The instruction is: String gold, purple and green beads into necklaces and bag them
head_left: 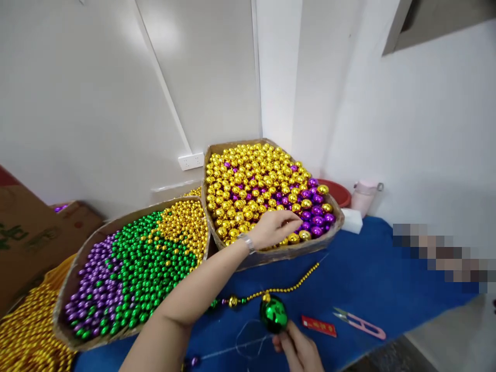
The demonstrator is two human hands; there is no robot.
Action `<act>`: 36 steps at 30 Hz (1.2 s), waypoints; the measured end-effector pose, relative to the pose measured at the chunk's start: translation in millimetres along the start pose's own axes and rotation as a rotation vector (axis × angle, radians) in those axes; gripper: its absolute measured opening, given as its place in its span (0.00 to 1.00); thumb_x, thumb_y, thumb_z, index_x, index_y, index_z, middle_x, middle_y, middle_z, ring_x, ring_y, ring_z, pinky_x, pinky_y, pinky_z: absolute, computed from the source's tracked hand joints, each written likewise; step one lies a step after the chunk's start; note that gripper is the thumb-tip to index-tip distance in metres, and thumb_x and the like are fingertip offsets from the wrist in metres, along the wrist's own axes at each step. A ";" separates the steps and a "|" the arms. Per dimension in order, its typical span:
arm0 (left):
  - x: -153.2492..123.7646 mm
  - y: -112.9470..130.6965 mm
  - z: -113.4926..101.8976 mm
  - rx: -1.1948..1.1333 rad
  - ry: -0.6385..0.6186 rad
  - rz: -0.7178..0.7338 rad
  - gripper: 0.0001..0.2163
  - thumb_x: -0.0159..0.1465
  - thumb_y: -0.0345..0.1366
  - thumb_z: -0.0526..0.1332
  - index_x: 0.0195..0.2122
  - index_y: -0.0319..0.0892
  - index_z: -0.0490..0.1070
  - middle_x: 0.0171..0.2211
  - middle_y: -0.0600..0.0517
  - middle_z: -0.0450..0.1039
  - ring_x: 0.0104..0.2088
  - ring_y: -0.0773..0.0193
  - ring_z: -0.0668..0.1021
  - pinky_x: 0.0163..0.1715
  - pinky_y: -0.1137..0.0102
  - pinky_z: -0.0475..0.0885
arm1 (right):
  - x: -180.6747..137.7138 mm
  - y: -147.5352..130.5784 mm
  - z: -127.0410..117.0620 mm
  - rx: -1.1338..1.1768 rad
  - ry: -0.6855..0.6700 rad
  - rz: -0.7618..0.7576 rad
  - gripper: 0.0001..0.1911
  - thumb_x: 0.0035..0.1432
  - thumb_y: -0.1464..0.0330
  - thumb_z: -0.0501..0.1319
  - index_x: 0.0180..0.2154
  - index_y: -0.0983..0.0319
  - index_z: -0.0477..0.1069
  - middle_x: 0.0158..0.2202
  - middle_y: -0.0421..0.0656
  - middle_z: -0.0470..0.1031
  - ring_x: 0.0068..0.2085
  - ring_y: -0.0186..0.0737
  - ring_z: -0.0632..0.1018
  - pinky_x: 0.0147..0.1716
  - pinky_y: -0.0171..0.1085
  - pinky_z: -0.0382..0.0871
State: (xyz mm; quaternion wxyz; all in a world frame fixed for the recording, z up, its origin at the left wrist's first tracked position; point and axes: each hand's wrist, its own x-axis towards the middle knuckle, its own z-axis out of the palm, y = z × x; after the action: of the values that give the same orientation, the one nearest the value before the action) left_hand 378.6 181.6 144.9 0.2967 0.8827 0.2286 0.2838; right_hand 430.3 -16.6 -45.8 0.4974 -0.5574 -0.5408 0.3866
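Observation:
My left hand point(276, 227) reaches over the front of a box point(271, 254) of shiny gold balls point(248, 178) and purple balls point(316, 211). Its fingers are bent, with the tips close together beside the balls; anything between them is hidden. Low in the view, my right hand point(300, 349) pinches the underside of a large green ball point(274, 314). A thin clear thread point(236, 345) runs from near those fingers to a small purple bead point(194, 361). Above the green ball lies a strand of small gold beads point(296, 285), with larger gold, green and purple beads at its left.
A second box point(64, 320) at left holds purple, green and gold beads. Gold bead strands point(33, 330) lie beyond it. Pink thread snips point(364, 325) and a red packet point(320, 326) rest on the blue cloth point(372, 268). A pink bottle point(364, 196) stands behind a white block point(352, 221).

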 end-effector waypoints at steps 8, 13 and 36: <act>-128.4 0.9 17.9 -0.542 0.056 -0.447 0.14 0.58 0.43 0.62 0.40 0.40 0.75 0.34 0.47 0.75 0.32 0.64 0.75 0.31 0.72 0.68 | 10.2 8.8 -8.9 -0.078 -0.024 0.006 0.20 0.63 0.55 0.48 0.38 0.62 0.70 0.26 0.44 0.77 0.25 0.38 0.77 0.27 0.33 0.72; -141.1 -9.3 22.4 -0.283 0.076 -0.366 0.08 0.59 0.41 0.62 0.29 0.42 0.76 0.35 0.46 0.76 0.35 0.61 0.76 0.35 0.70 0.69 | 15.0 14.8 -15.6 -0.273 -0.012 -0.197 0.18 0.64 0.60 0.48 0.38 0.61 0.73 0.31 0.46 0.77 0.34 0.41 0.80 0.34 0.35 0.74; 89.7 -48.5 44.1 0.663 -0.545 -0.103 0.11 0.49 0.29 0.65 0.35 0.43 0.74 0.35 0.45 0.76 0.38 0.53 0.77 0.41 0.63 0.69 | 27.2 -12.2 -9.0 0.254 0.154 0.110 0.25 0.60 0.50 0.50 0.41 0.63 0.71 0.21 0.38 0.66 0.23 0.34 0.70 0.23 0.30 0.66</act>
State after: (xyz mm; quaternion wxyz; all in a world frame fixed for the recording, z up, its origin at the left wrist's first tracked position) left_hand 461.2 250.5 116.8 0.0604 0.9604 0.2645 -0.0636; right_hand 439.6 8.1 -29.2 0.5817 -0.5468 -0.4165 0.4349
